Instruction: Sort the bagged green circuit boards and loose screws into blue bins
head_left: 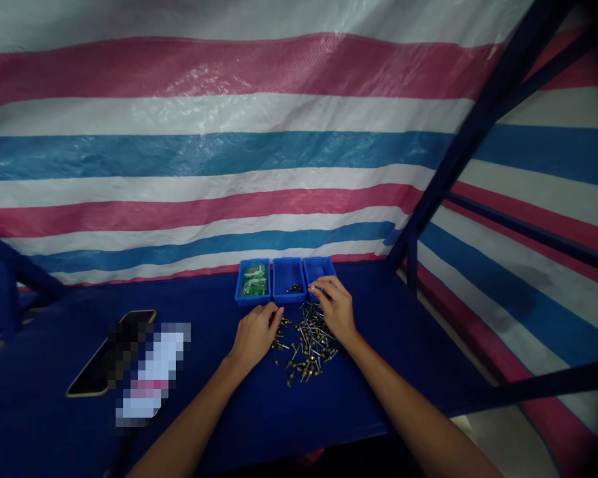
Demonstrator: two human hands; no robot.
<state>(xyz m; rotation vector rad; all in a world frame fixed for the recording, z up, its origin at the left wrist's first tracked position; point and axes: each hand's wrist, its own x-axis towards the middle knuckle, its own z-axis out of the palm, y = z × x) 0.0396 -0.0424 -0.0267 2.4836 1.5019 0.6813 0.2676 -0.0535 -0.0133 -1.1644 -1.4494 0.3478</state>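
Loose metal pins [306, 345] lay heaped on the desk [303, 425], just near of three blue bins. My right hand [336, 307] sat at the pile's far edge, its fingers [319, 285] pinched together beside the right bin [319, 267]; I could not tell whether they gripped a pin. My left hand [254, 335] rested at the pile's left edge, fingers curled, grip equally unclear. A few dark parts [294, 288] lay in the middle bin [288, 265]; green boards [254, 280] filled the left bin [252, 302]. A phone [87, 372] lay well left. Step in hand, I judged: picking through the pile. Next move called for a fine pinch, lifted clear of the bin rims.
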